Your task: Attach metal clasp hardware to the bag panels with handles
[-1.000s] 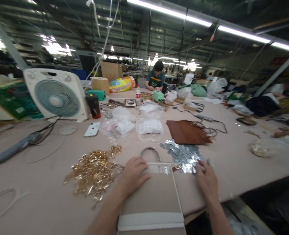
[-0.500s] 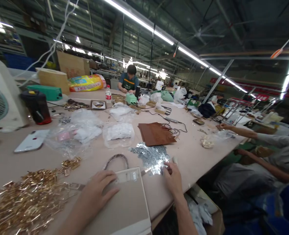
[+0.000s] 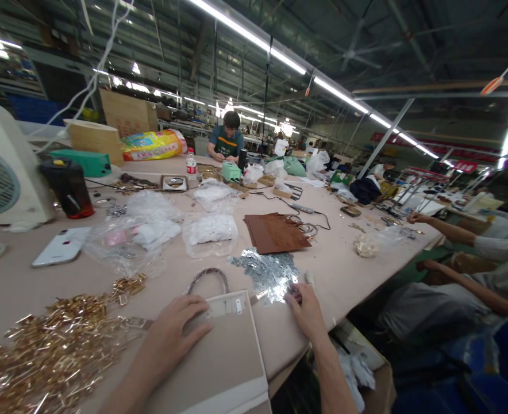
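Note:
My left hand (image 3: 174,330) lies flat, fingers spread, on a beige handbag (image 3: 223,362) lying on the table, near its small metal clasp (image 3: 238,305). The bag's braided handle (image 3: 208,275) arcs out beyond the top edge. My right hand (image 3: 306,310) rests at the near edge of a pile of small silver metal pieces (image 3: 266,272), with its fingers curled down into them; what they pinch is hidden. A heap of gold metal fittings (image 3: 51,345) lies left of the bag.
A brown leather piece (image 3: 275,232), plastic bags of white parts (image 3: 210,232), a white phone (image 3: 60,246), a black cup (image 3: 68,188) and a fan (image 3: 4,167) stand on the table. A person (image 3: 226,141) sits at the far end. Another person's arms (image 3: 461,253) reach in at right.
The view swung right and slightly down. My hands have stayed on the bag and at the silver pile. The arms of the person at right have shifted a little.

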Demonstrator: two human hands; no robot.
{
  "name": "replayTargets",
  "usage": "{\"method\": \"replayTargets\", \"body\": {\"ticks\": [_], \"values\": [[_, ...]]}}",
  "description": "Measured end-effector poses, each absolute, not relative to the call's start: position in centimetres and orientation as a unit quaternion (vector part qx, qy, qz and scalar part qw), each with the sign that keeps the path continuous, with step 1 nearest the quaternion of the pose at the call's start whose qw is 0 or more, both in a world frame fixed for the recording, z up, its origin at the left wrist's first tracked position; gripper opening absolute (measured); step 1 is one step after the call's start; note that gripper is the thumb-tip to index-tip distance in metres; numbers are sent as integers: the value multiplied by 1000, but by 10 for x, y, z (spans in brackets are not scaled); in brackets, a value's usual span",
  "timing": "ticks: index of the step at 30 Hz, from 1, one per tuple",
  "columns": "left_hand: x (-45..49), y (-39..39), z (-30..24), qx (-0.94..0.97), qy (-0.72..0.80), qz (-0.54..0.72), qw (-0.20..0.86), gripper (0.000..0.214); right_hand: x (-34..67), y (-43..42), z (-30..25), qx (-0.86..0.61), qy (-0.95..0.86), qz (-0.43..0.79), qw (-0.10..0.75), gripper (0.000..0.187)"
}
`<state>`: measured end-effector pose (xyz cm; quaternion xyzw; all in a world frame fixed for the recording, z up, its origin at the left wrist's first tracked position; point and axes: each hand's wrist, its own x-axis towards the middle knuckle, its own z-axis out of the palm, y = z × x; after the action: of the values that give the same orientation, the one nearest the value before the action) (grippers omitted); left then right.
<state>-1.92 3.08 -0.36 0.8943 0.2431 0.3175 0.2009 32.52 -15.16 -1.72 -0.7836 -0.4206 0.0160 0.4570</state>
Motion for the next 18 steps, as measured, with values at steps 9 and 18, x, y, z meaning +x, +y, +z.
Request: {"method": "replayTargets", "body": {"ticks": [9, 18], "values": [[-20, 31, -9, 894, 253, 315, 195, 35, 325, -154, -21, -782, -418, 16, 461, 26], [-20, 30, -6, 894, 251, 323, 184, 35, 324, -152, -20, -800, -405, 3, 442, 39]]}}
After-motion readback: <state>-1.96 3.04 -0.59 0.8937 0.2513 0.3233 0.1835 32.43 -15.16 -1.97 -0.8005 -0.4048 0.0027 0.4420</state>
